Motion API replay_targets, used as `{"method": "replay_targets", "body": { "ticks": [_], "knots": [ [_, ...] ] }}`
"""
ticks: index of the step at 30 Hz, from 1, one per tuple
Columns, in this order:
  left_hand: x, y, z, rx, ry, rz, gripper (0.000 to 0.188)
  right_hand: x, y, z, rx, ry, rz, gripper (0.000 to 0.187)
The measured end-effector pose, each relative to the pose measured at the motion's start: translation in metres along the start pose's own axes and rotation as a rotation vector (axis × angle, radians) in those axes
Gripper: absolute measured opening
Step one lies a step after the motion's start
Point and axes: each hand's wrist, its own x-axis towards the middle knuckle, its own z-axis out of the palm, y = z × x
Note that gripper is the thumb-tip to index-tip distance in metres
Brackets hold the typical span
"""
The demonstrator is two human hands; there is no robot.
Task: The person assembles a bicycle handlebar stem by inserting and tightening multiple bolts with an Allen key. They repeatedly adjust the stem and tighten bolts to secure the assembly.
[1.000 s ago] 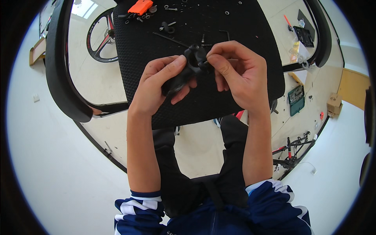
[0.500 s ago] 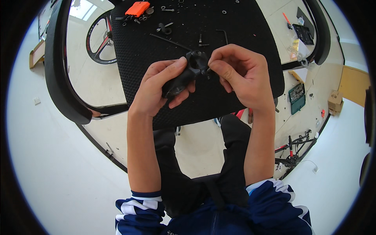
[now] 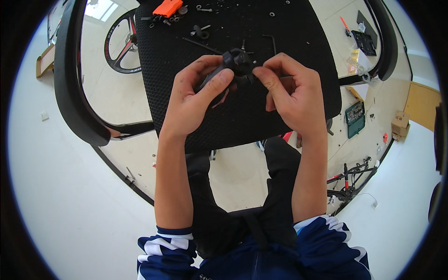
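Note:
My left hand [image 3: 198,88] is wrapped round a black bicycle stem [image 3: 239,64], its thumb lying across the near side. The stem's open clamp end points away from my palm, toward the right. Beside that clamp, my right hand [image 3: 289,86] is closed, thumb and forefinger pinched together. A small shiny tip, perhaps a bolt end, shows by these fingertips; what they pinch is hidden. Under both hands lies the black mesh seat of a chair [image 3: 298,28]. Beyond the stem rest a long thin rod [image 3: 200,45], a bent hex key [image 3: 273,43] and a small bolt [image 3: 243,44].
An orange part [image 3: 168,8] lies among washers and bolts at the seat's far left. Black armrests [image 3: 77,93] flank the seat. On the floor are a bicycle wheel [image 3: 109,44], a green case of small parts [image 3: 355,125], a cardboard box [image 3: 400,123] and a bicycle frame [image 3: 346,179].
My left hand has turned the stem and shifted slightly right, its thumb now over the near side. The right fingers have moved a little right, remaining pinched beside the clamp.

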Motion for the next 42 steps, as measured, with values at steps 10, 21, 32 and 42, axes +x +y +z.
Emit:
{"method": "replay_targets", "body": {
  "ticks": [10, 21, 32, 42],
  "knots": [
    [0.003, -0.006, 0.017, 0.371, 0.056, 0.309, 0.054, 0.002, 0.001, 0.006, -0.021, 0.039, 0.115, 0.032],
    [0.0, 0.001, 0.022, 0.334, 0.153, 0.21, 0.036, 0.004, 0.003, 0.019, -0.124, 0.148, -0.13, 0.029],
    [0.003, -0.004, 0.015, 0.287, 0.054, 0.248, 0.046, 0.003, -0.001, 0.008, 0.092, 0.07, 0.072, 0.028],
    [0.005, 0.0, 0.014, 0.299, 0.095, 0.255, 0.049, 0.003, -0.001, 0.007, 0.206, 0.092, 0.128, 0.022]
  ]
}}
